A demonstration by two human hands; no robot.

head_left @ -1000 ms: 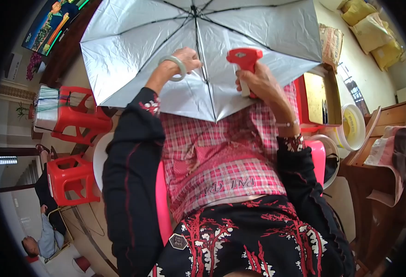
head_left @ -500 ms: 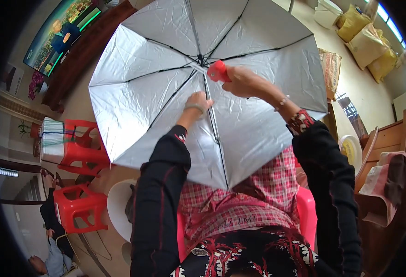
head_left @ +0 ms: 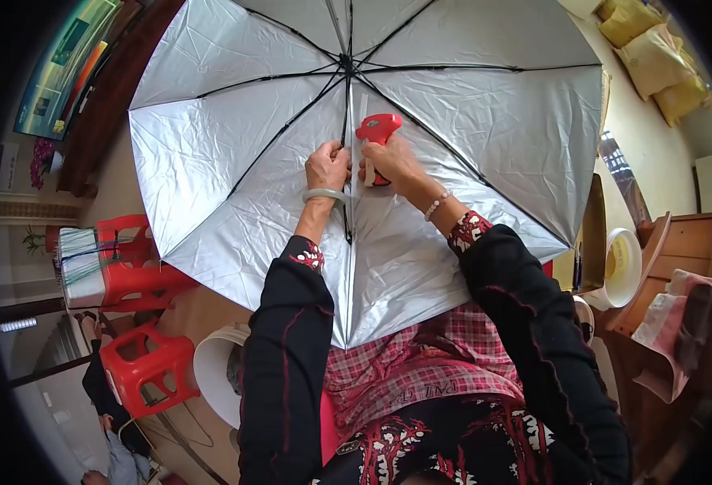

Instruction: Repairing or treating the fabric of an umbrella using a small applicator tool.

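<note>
An opened umbrella (head_left: 485, 113) with a silver lining and black ribs spreads over my lap, its inside toward me. The fingers of my left hand (head_left: 325, 168) pinch a dark rib (head_left: 348, 212) that runs toward me from the hub (head_left: 346, 65). Close on its right, my right hand (head_left: 398, 168) is wrapped around the grip of a red tagging gun (head_left: 380, 126). The gun stands over the silver cloth just right of that rib; whether its tip touches the cloth is hidden.
Red stools (head_left: 150, 368) stand at the left, one bearing a white bundle with green ties (head_left: 81, 259). A white bucket (head_left: 214, 372) is by my left arm, another bucket (head_left: 621, 271) at the right beside a wooden chair (head_left: 683, 234). Filled sacks (head_left: 655, 61) lie far right. A person (head_left: 117, 424) sits lower left.
The umbrella has turned and shifted slightly. My right hand has brought the tagging gun down and nearer, beside my left hand, which now pinches the rib.
</note>
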